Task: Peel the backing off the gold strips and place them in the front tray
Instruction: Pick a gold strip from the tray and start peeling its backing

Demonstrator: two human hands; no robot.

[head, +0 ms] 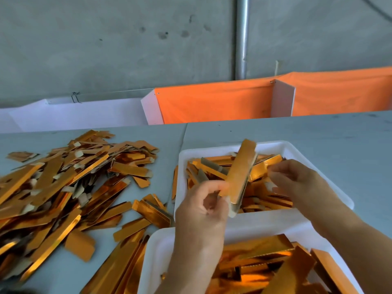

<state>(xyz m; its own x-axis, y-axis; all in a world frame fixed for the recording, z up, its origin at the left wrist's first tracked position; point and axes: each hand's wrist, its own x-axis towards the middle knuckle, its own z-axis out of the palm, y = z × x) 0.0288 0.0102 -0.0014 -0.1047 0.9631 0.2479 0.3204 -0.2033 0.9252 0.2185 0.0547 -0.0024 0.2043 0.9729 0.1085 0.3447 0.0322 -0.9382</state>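
My left hand (201,206) pinches the lower end of a gold strip (240,175), which stands tilted over the far white tray (297,148). My right hand (297,183) hovers in that tray with fingers loosely spread, touching the strips there; whether it holds one I cannot tell. The near white tray (157,251) at the bottom holds several flat gold strips (261,249). A large heap of gold strips (63,183) covers the table on the left.
The grey table (318,132) runs back to white partition boards (84,111) and an orange cloth (222,102). Behind stand a concrete wall and a metal pole (241,39). Loose strips (148,206) lie between the heap and the trays.
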